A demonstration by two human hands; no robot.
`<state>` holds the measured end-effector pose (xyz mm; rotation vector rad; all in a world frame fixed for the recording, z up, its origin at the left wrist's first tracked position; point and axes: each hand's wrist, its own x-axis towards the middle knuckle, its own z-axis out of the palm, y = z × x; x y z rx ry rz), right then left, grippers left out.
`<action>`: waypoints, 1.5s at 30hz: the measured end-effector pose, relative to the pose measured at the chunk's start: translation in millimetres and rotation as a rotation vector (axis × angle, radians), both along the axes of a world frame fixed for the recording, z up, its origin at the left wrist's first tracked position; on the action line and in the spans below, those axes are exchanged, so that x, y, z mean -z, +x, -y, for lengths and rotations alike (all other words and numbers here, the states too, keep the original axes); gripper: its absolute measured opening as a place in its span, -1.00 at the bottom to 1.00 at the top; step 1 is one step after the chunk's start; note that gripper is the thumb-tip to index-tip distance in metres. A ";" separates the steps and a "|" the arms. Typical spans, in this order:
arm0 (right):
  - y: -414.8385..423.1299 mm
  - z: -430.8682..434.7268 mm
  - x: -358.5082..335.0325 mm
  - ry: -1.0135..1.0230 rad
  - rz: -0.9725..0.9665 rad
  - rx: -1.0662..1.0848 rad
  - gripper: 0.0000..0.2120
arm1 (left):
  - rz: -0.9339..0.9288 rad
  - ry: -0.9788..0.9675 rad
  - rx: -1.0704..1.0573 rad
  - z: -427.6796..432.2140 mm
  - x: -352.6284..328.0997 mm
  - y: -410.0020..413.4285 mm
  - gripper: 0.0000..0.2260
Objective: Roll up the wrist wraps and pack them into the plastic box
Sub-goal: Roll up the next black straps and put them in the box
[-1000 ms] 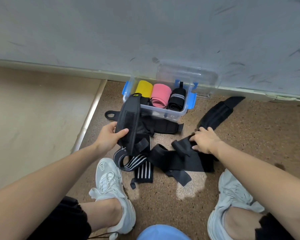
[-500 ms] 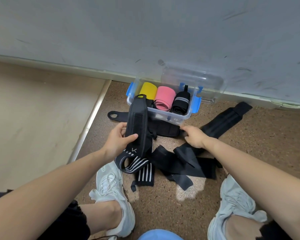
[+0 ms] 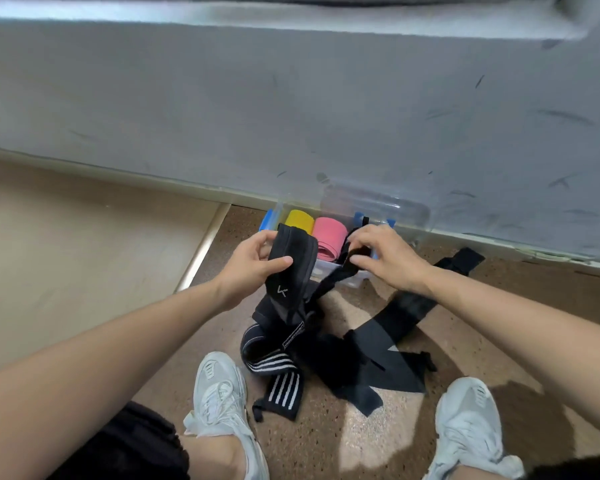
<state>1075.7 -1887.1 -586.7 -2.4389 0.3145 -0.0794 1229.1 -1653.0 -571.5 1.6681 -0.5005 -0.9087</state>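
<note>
Fingers [image 3: 355,261] of both hands pinch black wrap [image 3: 291,268].

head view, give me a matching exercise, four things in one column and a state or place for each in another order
Column one:
1. left hand
2. right hand
3. striped wrist wrap
4. plastic box

Column two:
A. holds a yellow roll and a pink roll
B. grips the logo wrist wrap
C. lies on the floor beside the left shoe
D. pinches a narrow black strap

Pairs: 1-B, 2-D, 3-C, 4-A
</note>
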 end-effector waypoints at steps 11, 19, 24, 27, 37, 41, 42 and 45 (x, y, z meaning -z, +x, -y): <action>-17.9 22.1 -138.6 0.784 0.197 0.266 -0.86 | 0.075 -0.143 0.039 34.8 -108.8 -0.9 -0.74; -41.9 27.8 -192.6 0.613 0.171 0.142 -0.93 | 0.208 -0.100 0.312 52.2 -127.2 -0.9 -0.67; -33.8 19.0 -189.8 0.413 -0.004 -0.053 -0.90 | 0.307 -0.066 0.515 65.4 -141.5 -2.7 -0.66; -27.4 16.5 -182.1 0.429 -0.045 -0.102 -0.90 | 0.332 -0.086 0.512 70.8 -139.3 -9.4 -0.70; -37.4 25.1 -192.9 0.349 -0.028 -0.097 -0.91 | 0.269 -0.007 0.490 74.1 -99.7 -15.4 -0.66; -52.2 31.6 -198.5 0.366 -0.063 -0.134 -0.91 | 0.256 0.168 0.493 67.9 -72.1 -7.5 -0.50; -56.0 33.0 -199.7 0.363 -0.069 -0.150 -0.92 | 0.248 0.180 0.486 69.5 -66.4 -9.0 -0.53; -67.0 37.0 -207.8 0.313 -0.078 -0.182 -0.97 | 0.227 0.201 0.509 76.9 -63.8 -20.6 -0.70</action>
